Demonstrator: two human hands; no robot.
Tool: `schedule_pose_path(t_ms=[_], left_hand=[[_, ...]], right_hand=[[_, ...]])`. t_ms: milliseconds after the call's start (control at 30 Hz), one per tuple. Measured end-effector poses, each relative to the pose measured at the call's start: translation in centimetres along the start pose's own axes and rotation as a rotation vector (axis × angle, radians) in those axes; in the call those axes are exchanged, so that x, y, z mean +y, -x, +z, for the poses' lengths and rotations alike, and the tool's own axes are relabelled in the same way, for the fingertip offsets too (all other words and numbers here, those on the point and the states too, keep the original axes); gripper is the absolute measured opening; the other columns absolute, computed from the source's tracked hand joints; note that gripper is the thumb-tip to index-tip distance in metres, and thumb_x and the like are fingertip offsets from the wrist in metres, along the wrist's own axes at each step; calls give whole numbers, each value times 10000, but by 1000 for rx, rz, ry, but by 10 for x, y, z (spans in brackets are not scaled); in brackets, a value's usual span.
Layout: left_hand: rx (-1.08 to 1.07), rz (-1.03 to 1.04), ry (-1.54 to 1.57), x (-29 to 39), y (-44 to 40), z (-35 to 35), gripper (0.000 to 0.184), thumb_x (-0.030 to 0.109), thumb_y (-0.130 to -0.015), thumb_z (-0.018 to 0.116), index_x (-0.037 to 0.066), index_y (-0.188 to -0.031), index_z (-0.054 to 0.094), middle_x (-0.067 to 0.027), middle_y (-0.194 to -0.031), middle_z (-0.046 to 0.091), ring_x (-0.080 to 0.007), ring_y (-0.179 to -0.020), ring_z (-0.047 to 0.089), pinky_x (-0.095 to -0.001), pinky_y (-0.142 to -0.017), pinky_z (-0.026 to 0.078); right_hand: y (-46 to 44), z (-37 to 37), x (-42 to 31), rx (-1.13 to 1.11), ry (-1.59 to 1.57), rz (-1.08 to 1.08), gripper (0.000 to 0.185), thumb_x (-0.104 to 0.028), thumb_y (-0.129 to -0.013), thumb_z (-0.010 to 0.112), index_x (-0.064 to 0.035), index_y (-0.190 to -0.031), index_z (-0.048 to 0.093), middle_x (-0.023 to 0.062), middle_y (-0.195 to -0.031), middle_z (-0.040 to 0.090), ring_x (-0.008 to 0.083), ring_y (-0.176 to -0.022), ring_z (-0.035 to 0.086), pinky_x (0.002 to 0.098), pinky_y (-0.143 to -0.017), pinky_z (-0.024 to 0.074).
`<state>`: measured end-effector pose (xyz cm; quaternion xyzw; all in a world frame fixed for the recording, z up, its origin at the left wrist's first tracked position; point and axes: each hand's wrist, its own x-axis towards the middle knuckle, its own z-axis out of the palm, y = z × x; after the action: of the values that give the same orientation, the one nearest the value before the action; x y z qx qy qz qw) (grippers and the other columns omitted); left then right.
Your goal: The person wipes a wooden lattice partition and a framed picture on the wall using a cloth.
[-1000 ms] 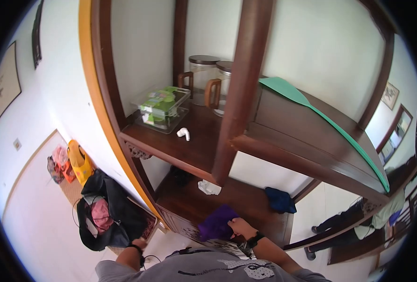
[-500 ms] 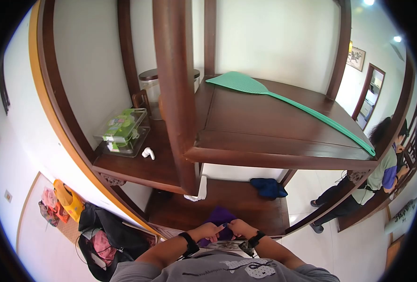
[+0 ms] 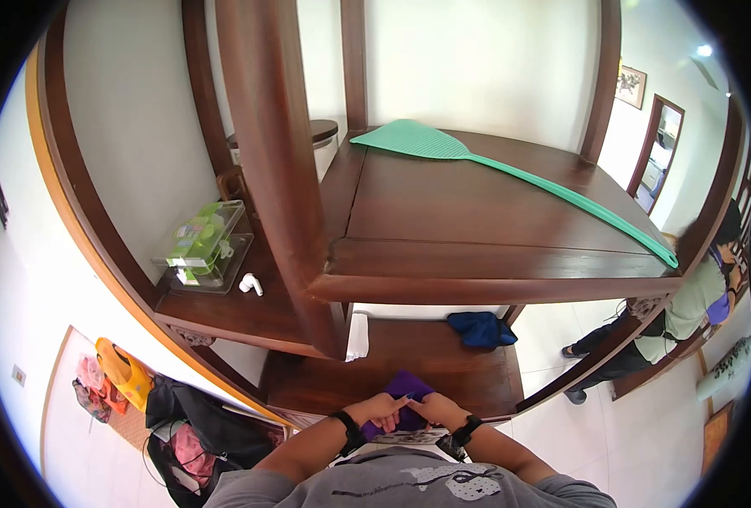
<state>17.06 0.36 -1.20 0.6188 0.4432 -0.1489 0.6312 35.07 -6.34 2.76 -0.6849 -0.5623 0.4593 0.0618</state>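
Note:
Low in the view, a piece of purple cloth (image 3: 409, 384) is between my two hands, over the front edge of the lower shelf (image 3: 324, 372). My left hand (image 3: 382, 410) is closed on the cloth from the left. My right hand (image 3: 440, 410) grips it from the right, with the fingertips of both hands close together at the middle. Some of the cloth and several fingers are hidden behind the hands. Beyond them on the same shelf lie a folded dark blue cloth (image 3: 479, 329) and a white item (image 3: 357, 335), partly hidden by the post.
A green fly swatter (image 3: 418, 142) lies on the upper shelf (image 3: 477, 224). On the left shelf are a clear plastic box (image 3: 209, 245), a white earbud (image 3: 251, 284) and a lidded jar (image 3: 323, 135). Bags (image 3: 198, 406) rest at lower left. Another person (image 3: 688, 313) stands at right.
The view has shifted, so the shelves appear farther left. My hands have drawn slightly closer together on the purple cloth. The other person has leaned a little.

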Motion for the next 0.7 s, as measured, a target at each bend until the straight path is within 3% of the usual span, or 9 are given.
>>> schedule_pose_path(t_ms=[133, 233, 333, 700], left_hand=[[14, -8, 10, 0, -3, 2, 814, 697, -883, 262, -10, -765, 649, -151, -700, 677, -220, -586, 672, -323, -523, 492], [47, 3, 29, 2, -3, 2, 808, 682, -891, 272, -19, -735, 640, -152, -676, 669, -223, -560, 663, -331, -504, 492], [78, -19, 44, 4, 0, 0, 801, 670, -897, 282, -27, -715, 632, -150, -649, 660, -223, -526, 651, -327, -473, 488], [234, 64, 188, -31, 21, -27, 794, 709, -864, 318, 0, -668, 616, -129, -632, 657, -205, -516, 655, -322, -471, 497]], right_hand=[[-2, -1, -5, 4, 154, 25, 616, -520, -888, 457, 16, -652, 648, 136, -570, 625, 257, -580, 666, 364, -584, 524], [-7, -3, -5, -9, 169, 10, 615, -514, -889, 460, 15, -638, 650, 131, -541, 609, 270, -555, 649, 367, -574, 521], [-27, 3, 2, -14, 208, -70, 635, -509, -910, 448, 25, -600, 601, 117, -500, 570, 227, -481, 624, 326, -469, 495], [-65, 16, -27, -187, 125, -24, 529, -429, -929, 483, 43, -719, 594, 105, -501, 543, 214, -470, 614, 309, -433, 480]])
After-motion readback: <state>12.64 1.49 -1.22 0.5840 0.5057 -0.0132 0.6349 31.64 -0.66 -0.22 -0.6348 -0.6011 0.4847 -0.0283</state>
